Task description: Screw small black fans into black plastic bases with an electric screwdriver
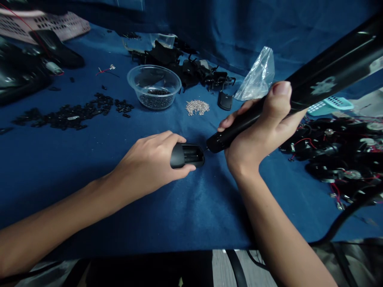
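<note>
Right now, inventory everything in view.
Housing: one, black, centre
Power screwdriver: one, black, right
Bowl: one, clear, rear
Bits: many, black, in bowl
Screws: many, silver, centre
Plastic bag: one, clear, rear
Cover: one, black, rear
Small parts: many, black, left
Moulded parts: many, black, rear
Wired assemblies: many, black, right
Large basket: one, pink, left
Small basket: one, turquoise, right
Wires: several, red, left
Blurred items: several, black, left
Cables: several, black, bottom
Tablecloth: one, blue, underneath
Left hand: one, holding housing
Right hand: one, holding screwdriver

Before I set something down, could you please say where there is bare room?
Bare cloth lies between the left forearm and right forearm, and between the left forearm and small black parts. It's crowded behind the clear bowl and at right under the wired pile.
</note>
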